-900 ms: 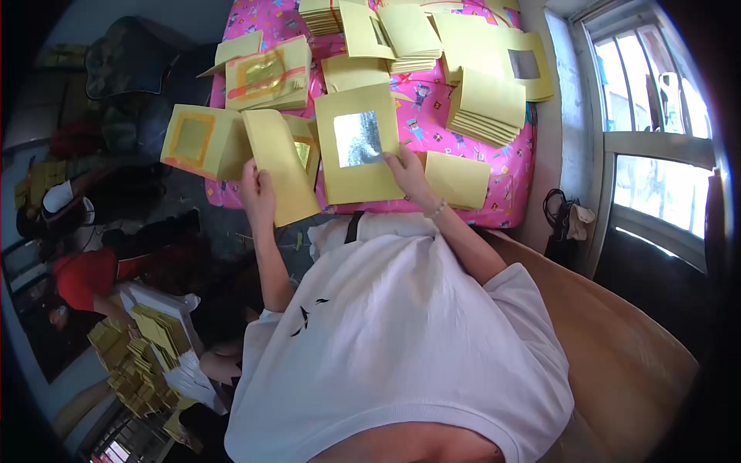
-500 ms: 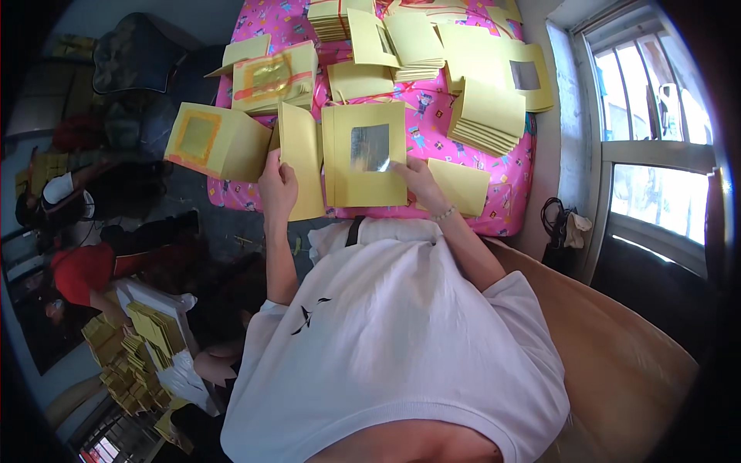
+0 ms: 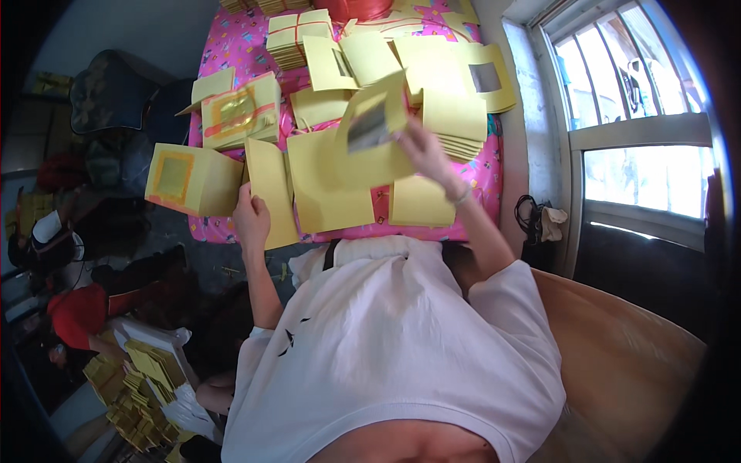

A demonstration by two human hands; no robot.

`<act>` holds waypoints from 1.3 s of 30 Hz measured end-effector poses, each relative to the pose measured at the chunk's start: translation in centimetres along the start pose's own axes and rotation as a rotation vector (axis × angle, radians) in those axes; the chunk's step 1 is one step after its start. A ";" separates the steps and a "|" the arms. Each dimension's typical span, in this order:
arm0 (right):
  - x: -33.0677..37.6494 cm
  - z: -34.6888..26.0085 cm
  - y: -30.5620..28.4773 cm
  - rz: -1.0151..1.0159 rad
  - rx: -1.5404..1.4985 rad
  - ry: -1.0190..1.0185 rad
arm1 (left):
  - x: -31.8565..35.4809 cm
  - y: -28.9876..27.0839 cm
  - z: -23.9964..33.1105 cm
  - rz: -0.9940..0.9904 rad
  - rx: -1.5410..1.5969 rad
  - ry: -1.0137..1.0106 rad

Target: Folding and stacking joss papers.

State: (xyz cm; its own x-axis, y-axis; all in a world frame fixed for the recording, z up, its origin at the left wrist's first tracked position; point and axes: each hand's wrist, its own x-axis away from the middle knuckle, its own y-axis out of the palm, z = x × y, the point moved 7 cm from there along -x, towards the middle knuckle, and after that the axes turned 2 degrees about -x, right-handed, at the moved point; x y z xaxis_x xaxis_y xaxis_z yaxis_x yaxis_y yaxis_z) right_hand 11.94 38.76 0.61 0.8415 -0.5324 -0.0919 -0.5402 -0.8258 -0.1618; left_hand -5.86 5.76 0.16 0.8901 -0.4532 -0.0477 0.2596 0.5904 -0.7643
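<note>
My left hand (image 3: 252,219) is closed on the edge of a folded yellow paper card (image 3: 272,197) standing at the front of the table. In my right hand (image 3: 429,158) is the lifted flap of a yellow card with a silvery window (image 3: 369,130); the thumb and fingers pinch it by its right side, close to the window. The flap tilts up and is slightly blurred. Below it lies a plain yellow card panel (image 3: 328,193), partly covered; whether the two are joined I cannot tell.
A pink patterned cloth (image 3: 231,46) covers the table. Around lie a folded card with an orange-framed square (image 3: 197,181), a stack with a gold patch (image 3: 239,116), a fanned stack (image 3: 454,116) and a tied bundle (image 3: 297,38). A person in red (image 3: 77,316) is at the left; a window (image 3: 641,108) is at the right.
My right hand has raised the windowed flap up from the table, uncovering a plain panel beneath. My left hand keeps its hold on the folded card. The whole view has shifted slightly.
</note>
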 end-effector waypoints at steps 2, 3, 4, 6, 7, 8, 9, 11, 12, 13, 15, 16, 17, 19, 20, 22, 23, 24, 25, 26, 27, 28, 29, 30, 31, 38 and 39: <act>-3.8 -1.4 -5.6 0.008 0.003 0.021 | 0.0 0.1 -0.3 -0.001 0.030 -0.011; -5.6 -2.7 -8.4 0.112 -0.015 0.030 | 0.1 -0.1 -0.2 0.005 0.034 -0.016; -7.6 -2.8 -12.0 0.183 0.101 0.000 | 0.2 -0.3 -0.2 0.002 -0.006 -0.040; -11.3 0.3 -19.8 0.371 0.091 -0.065 | 0.1 -0.3 0.3 -0.009 -0.040 -0.053; -12.4 3.7 -25.5 0.482 0.268 0.007 | -0.4 -0.1 1.0 -0.005 -0.019 -0.032; -13.6 3.5 -25.6 0.532 0.313 0.102 | 0.2 -0.5 0.5 0.027 -0.019 -0.059; -13.9 5.2 -28.7 0.612 0.386 0.146 | 0.1 -0.5 0.7 0.025 -0.010 -0.053; -14.2 7.2 -30.6 0.689 0.634 0.180 | 0.3 -0.6 0.0 0.005 -0.015 -0.117; -14.1 7.8 -31.6 0.772 0.880 0.218 | 0.5 -0.7 0.0 0.010 -0.013 -0.122; -14.3 8.8 -32.0 0.763 0.880 0.212 | 0.8 -1.0 -0.2 0.014 -0.010 -0.138; -14.4 12.1 -32.6 0.589 0.989 0.349 | 1.3 -1.3 0.0 0.020 -0.009 -0.162; -14.2 13.3 -33.8 0.588 0.993 0.351 | 1.3 -1.5 0.4 0.017 -0.034 -0.178; -13.9 14.7 -35.0 0.544 1.047 0.410 | 1.3 -1.6 0.6 0.014 -0.060 -0.195; -14.4 16.2 -34.4 0.441 1.109 0.416 | 1.9 -2.1 0.5 0.039 -0.074 -0.228; -14.5 16.8 -34.3 0.422 1.103 0.417 | 2.2 -2.4 0.3 0.058 -0.079 -0.244; -15.0 17.5 -33.6 0.336 1.210 0.358 | 2.3 -2.6 0.7 0.082 -0.160 -0.196; -14.9 17.4 -34.6 0.328 1.265 0.353 | 2.1 -2.5 1.3 0.098 -0.228 -0.125; -14.5 17.6 -35.6 0.326 1.320 0.354 | 1.4 -1.9 1.7 0.069 -0.232 -0.157; -14.7 17.9 -34.8 0.267 1.342 0.414 | 1.4 -1.8 2.5 0.107 -0.297 -0.078; -15.6 17.4 -33.3 0.193 1.370 0.455 | 2.0 -2.2 2.7 0.123 -0.328 -0.116; -15.6 17.1 -32.9 0.178 1.363 0.450 | 1.7 -1.9 3.5 0.088 -0.388 -0.130; -15.3 16.4 -33.2 0.219 1.422 0.424 | 1.2 -1.3 4.5 0.047 -0.442 -0.135; -14.9 15.7 -33.6 0.263 1.481 0.398 | 0.9 -1.1 5.5 0.044 -0.445 -0.135; -14.8 15.2 -33.4 0.263 1.480 0.401 | 0.6 -0.8 6.9 0.057 -0.479 -0.066; -14.9 13.5 -32.3 0.335 1.544 0.297 | 0.5 -0.3 8.3 0.069 -0.513 0.002; -11.3 0.7 -16.7 0.333 1.158 -0.375 | 0.3 8.6 10.7 -0.154 -0.476 -0.006; -10.0 1.2 -14.5 0.248 0.840 -0.275 | 0.4 9.9 11.4 -0.195 -0.497 0.010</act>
State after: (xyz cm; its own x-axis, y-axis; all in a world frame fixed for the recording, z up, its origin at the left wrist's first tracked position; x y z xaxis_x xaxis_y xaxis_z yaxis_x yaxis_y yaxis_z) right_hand 11.38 56.25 2.67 0.7331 -0.5248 -0.4326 -0.6115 -0.2300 -0.7571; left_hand 1.34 19.05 -0.09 0.8389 -0.5307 0.1211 0.2088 0.1083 -0.9719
